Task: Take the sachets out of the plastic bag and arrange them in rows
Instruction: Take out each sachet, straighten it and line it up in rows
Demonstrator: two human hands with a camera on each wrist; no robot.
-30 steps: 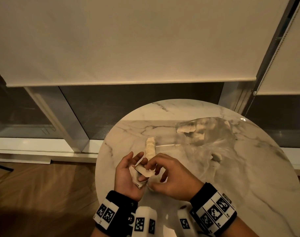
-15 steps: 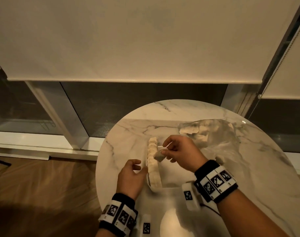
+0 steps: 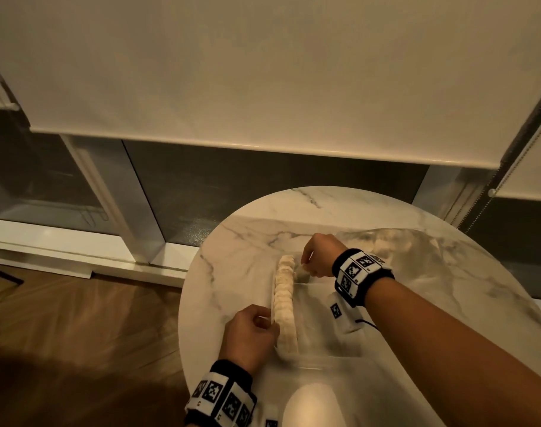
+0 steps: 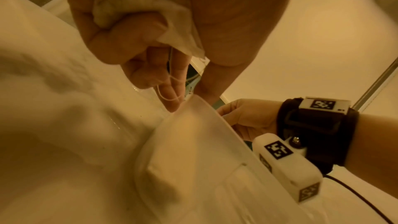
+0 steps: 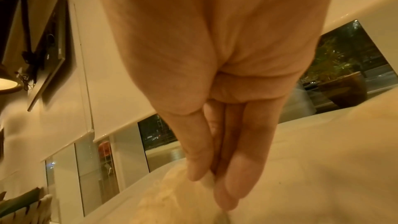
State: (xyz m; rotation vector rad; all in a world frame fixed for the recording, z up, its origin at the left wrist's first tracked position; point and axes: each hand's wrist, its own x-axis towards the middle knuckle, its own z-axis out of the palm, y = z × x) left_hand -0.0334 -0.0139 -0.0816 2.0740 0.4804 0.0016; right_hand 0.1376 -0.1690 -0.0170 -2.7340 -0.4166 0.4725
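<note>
A row of pale sachets (image 3: 285,300) runs away from me down the middle of the round marble table (image 3: 232,266). My right hand (image 3: 306,266) pinches one sachet (image 3: 303,275) between thumb and fingertips, low at the table just right of the row's far end; the right wrist view shows the pinched sachet (image 5: 207,179) at the fingertips (image 5: 194,171). My left hand (image 3: 258,322) sits curled at the left of the row's near end. In the left wrist view it grips crumpled white sachets (image 4: 137,6) in its palm, a string hanging down. The clear plastic bag (image 3: 404,251) lies at the back right.
The table's left edge is close to my left hand, with wooden floor (image 3: 78,318) below. A window sill and roller blind (image 3: 263,72) stand behind the table. Bare marble lies right of the row, under my right forearm.
My right hand took one sachet from my left hand, carried it to the far end of the row and lowered it to the table. My left hand dropped beside the row's near end.
</note>
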